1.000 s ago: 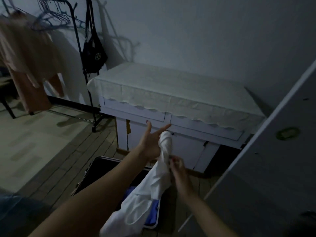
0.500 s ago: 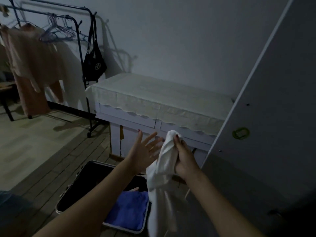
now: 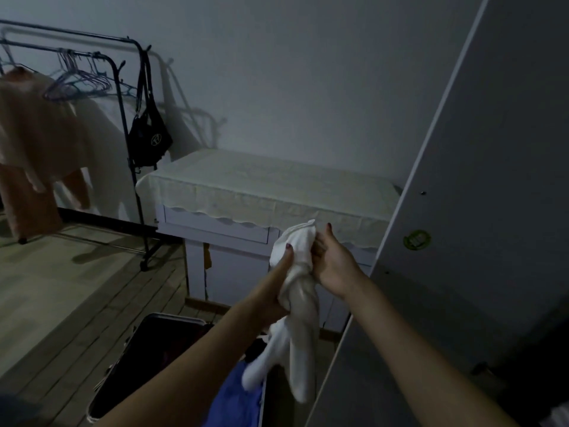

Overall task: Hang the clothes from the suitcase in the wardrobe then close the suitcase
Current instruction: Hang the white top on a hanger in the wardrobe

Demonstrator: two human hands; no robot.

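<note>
Mid-frame, both hands grip a white garment (image 3: 297, 272) bunched between them: left hand (image 3: 278, 278) from the left, right hand (image 3: 331, 263) from the right. Its tail hangs over the open suitcase (image 3: 147, 359) at lower centre, where blue cloth (image 3: 237, 399) lies

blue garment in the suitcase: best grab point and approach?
Judging from what shows, pinch a raised fold of the blue garment near its middle, coming from straight above. It lies loosely bunched in the open suitcase, with no collar or edge visible, and the hanging white garment covers its right side.
</note>
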